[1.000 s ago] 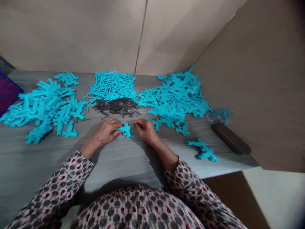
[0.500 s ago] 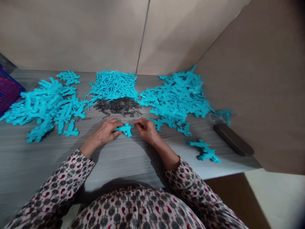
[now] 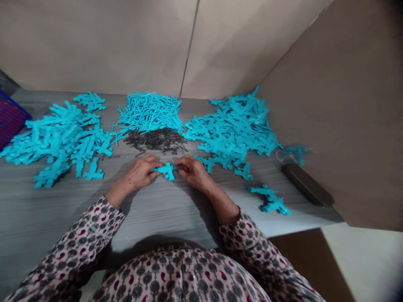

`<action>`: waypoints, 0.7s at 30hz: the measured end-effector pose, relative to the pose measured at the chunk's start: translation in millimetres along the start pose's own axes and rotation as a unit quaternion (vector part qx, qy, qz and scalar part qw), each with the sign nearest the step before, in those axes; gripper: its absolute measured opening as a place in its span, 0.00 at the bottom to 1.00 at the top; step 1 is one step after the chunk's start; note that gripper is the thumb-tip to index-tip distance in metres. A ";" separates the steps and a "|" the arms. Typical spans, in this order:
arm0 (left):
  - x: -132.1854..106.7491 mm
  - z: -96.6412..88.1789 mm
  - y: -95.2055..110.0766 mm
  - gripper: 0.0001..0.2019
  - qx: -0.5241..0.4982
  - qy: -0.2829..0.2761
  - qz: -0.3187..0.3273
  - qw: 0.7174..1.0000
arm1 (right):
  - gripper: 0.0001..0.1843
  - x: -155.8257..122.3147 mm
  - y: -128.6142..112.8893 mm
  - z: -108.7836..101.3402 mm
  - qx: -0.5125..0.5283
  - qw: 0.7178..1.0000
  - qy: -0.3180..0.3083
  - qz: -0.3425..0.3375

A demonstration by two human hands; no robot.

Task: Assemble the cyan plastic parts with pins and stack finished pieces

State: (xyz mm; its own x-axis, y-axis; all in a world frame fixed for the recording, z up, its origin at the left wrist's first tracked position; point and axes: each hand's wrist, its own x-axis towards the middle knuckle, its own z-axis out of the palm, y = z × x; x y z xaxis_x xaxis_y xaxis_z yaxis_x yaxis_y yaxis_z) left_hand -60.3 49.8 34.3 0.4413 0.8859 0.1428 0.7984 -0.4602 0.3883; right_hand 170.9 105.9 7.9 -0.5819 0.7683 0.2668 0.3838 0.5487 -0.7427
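Observation:
My left hand [image 3: 143,172] is closed on the left end of a small turquoise plastic toy gun [image 3: 168,170], held just above the grey table. The toy's right end points at my right hand [image 3: 193,171], whose thumb and fingers are pinched at that end. Something small and dark seems to show at those fingertips, too small to name. Just beyond both hands lies a pile of small dark, thin pieces [image 3: 155,139]. Behind it is a heap of thin turquoise sticks [image 3: 151,111].
A large heap of turquoise toy gun pieces [image 3: 233,126] lies at the right, another pile [image 3: 53,138] at the left. Two or so pieces [image 3: 272,200] lie near the right edge beside a dark elongated case [image 3: 307,184]. Panels stand behind and right; a blue-red basket [image 3: 12,119] is far left.
My right hand has moved slightly left, bringing its pinched fingertips up to the right end of the toy gun. My left hand stays where it was, holding it.

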 end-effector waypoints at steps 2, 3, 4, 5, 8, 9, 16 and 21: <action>0.3 0.4 -0.6 0.12 -0.004 -0.002 0.000 1.000 | 0.16 -0.1 -0.9 -1.3 -0.002 1.000 -0.013 -0.003; 0.3 0.7 -1.1 0.12 -0.006 -0.002 0.001 1.000 | 0.17 -0.2 -1.3 -1.7 -0.002 1.000 -0.021 -0.005; 0.4 0.9 -1.6 0.12 -0.009 -0.001 0.002 1.000 | 0.18 -0.3 -1.5 -2.1 -0.002 1.000 -0.028 -0.007; 0.4 1.2 -2.4 0.12 -0.012 0.001 0.002 1.000 | 0.19 -0.5 -1.8 -2.6 -0.001 0.999 -0.036 -0.009; 0.5 2.4 -5.3 0.12 -0.028 0.003 0.000 1.000 | 0.19 -1.4 -3.0 -4.1 -0.006 0.998 -0.057 -0.017; 0.6 2.8 -6.4 0.12 -0.035 0.002 -0.001 0.999 | 0.19 -1.6 -3.5 -4.6 -0.009 0.998 -0.061 -0.020; 2.2 4.1 -9.1 0.12 -0.055 0.013 0.003 0.998 | 0.19 -1.9 -8.0 -5.8 -0.018 0.998 -0.060 -0.029; 2.9 2.2 -5.3 0.11 -0.059 0.005 -0.015 0.998 | 0.20 -2.2 -10.7 -7.3 -0.033 0.996 -0.073 -0.041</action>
State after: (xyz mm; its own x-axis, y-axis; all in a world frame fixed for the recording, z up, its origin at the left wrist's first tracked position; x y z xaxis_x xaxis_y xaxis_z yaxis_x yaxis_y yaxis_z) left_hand -62.3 54.7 30.7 0.4131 0.9001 0.1384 0.7569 -0.4239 0.4975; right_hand 173.3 100.7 19.8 -0.7090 0.6669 0.2293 0.3739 0.6312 -0.6796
